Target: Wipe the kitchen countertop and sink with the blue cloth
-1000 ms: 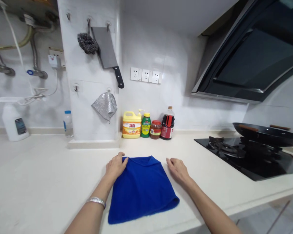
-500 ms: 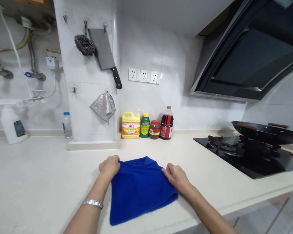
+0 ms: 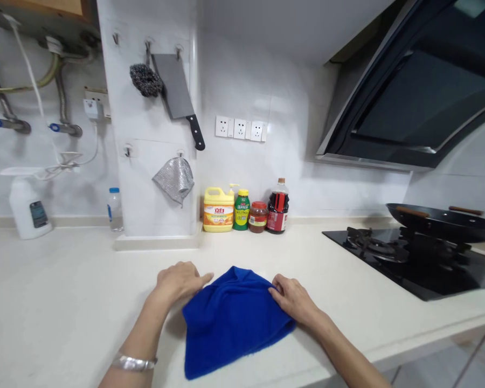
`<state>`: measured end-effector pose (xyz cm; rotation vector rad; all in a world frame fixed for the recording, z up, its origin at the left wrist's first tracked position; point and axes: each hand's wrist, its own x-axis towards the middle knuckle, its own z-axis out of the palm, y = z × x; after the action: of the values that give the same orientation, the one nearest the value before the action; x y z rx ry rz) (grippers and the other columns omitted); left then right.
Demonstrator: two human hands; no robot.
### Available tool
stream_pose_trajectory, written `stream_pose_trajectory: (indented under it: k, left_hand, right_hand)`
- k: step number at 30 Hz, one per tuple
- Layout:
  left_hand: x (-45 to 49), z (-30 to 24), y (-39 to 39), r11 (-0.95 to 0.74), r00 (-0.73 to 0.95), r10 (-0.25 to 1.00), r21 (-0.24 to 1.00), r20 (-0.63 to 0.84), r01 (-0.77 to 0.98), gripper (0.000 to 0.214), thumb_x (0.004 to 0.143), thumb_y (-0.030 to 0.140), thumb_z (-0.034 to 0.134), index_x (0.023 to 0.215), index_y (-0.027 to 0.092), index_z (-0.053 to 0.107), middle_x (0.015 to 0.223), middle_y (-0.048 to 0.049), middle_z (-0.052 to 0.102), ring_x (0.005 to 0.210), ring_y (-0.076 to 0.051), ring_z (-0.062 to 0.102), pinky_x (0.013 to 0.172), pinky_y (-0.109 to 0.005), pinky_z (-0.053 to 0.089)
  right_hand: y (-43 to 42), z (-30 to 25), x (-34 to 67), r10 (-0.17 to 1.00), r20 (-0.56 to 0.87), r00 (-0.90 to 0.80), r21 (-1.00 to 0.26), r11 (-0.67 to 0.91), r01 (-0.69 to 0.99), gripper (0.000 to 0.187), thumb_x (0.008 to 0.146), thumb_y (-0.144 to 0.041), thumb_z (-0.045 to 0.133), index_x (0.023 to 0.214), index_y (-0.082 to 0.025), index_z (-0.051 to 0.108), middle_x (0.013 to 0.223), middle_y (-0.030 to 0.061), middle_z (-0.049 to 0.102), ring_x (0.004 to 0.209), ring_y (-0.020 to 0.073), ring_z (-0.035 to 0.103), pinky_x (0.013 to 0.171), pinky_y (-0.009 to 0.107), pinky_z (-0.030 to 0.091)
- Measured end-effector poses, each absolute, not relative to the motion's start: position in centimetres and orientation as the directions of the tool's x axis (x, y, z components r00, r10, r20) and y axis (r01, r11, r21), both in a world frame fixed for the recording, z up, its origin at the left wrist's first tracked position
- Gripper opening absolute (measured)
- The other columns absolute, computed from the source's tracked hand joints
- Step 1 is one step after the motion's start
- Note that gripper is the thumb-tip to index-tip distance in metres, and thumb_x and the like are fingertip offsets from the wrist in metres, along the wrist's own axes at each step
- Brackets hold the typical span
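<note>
A blue cloth (image 3: 236,323) lies on the white countertop, its far edge bunched into soft folds. At its upper left is my left hand (image 3: 181,280), with a silver bracelet on the wrist. The thumb stretches out toward the fold, apart from the curled fingers, and I see no cloth in its grip. My right hand (image 3: 293,298) pinches the cloth's right edge between thumb and fingers. The fingertips of my left hand are partly hidden behind the hand.
At the wall stand a yellow detergent jug (image 3: 218,210), a green bottle (image 3: 241,210), a red-lidded jar (image 3: 257,217) and a dark sauce bottle (image 3: 278,207). A wok (image 3: 448,223) sits on the gas stove (image 3: 420,269) at right. A cleaver (image 3: 175,89) hangs on the pillar.
My left hand has let go of the cloth's upper left corner and extended its thumb. That corner has dropped inward and the far edge has crumpled. My right hand keeps its pinch.
</note>
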<state>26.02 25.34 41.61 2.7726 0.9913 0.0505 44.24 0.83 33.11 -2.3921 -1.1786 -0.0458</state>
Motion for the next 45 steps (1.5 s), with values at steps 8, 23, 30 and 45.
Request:
stream_pose_trajectory:
  k: [8, 23, 30, 45]
  left_hand:
    - [31.5, 35.5, 22.9, -0.866, 0.87, 0.394, 0.437, 0.297, 0.243, 0.057, 0.096, 0.051, 0.035, 0.141, 0.023, 0.055, 0.145, -0.0115, 0.056, 0.134, -0.026, 0.051, 0.113, -0.04, 0.037]
    - [31.9, 33.7, 23.9, -0.777, 0.905, 0.375, 0.6, 0.199, 0.189, 0.042, 0.083, 0.035, 0.048, 0.112, 0.016, 0.073, 0.1, -0.0094, 0.075, 0.097, -0.024, 0.067, 0.089, -0.033, 0.049]
    - [29.0, 35.6, 23.0, -0.723, 0.846, 0.421, 0.685, 0.328, 0.094, 0.034, 0.078, 0.047, 0.052, 0.084, 0.021, 0.072, 0.086, -0.0031, 0.076, 0.079, -0.02, 0.068, 0.077, -0.028, 0.05]
    - [24.5, 50.3, 23.0, -0.595, 0.476, 0.668, 0.795, 0.571, -0.118, 0.052, 0.079, 0.057, 0.055, 0.109, 0.017, 0.071, 0.077, -0.003, 0.071, 0.071, -0.019, 0.068, 0.056, -0.025, 0.055]
  right_hand:
    - [0.9, 34.3, 43.1, 0.702, 0.131, 0.7, -0.225, -0.667, 0.71, 0.036, 0.087, -0.053, 0.048, 0.082, -0.02, 0.063, 0.087, 0.0107, 0.071, 0.078, 0.0235, 0.062, 0.061, 0.031, 0.026]
    - [-1.0, 33.9, 43.7, 0.806, 0.131, 0.578, -0.479, -0.459, 0.748, 0.008, 0.073, -0.027, 0.055, 0.069, -0.021, 0.056, 0.068, -0.0014, 0.06, 0.063, 0.013, 0.046, 0.059, 0.026, 0.027]
    - [-2.5, 31.4, 43.0, 0.727, 0.358, 0.586, -0.714, -0.191, 0.674, 0.023, 0.089, -0.037, 0.047, 0.077, -0.02, 0.056, 0.071, -0.0009, 0.058, 0.069, 0.0148, 0.052, 0.065, 0.026, 0.038]
    - [-2.3, 49.7, 41.9, 0.501, 0.751, 0.43, -0.408, -0.159, 0.899, 0.026, 0.094, -0.041, 0.045, 0.095, -0.023, 0.063, 0.072, 0.0006, 0.065, 0.066, 0.0164, 0.059, 0.069, 0.028, 0.045]
